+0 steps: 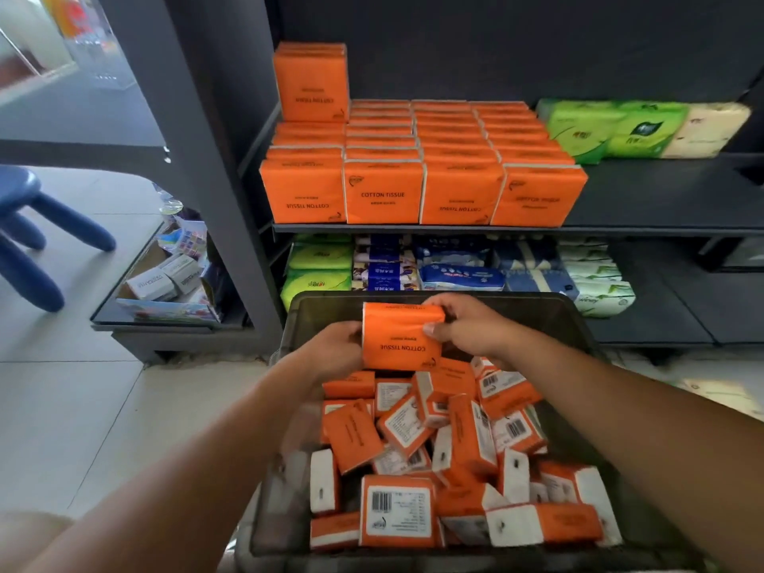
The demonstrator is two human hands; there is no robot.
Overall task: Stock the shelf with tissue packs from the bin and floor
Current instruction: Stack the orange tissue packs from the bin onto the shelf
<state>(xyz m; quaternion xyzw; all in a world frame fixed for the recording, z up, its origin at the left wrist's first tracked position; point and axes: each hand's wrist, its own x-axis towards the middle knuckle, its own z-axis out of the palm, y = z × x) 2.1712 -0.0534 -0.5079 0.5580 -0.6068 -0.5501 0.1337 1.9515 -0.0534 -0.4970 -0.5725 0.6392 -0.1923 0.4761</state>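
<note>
Now your left hand and right hand both grip one orange tissue pack above the bin.

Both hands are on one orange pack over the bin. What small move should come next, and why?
Probably lift the orange pack up and forward to the shelf. The left hand and right hand grip its sides above the bin, so it is ready to carry. The bare shelf to the right of the orange rows looks like the easiest spot.
</note>
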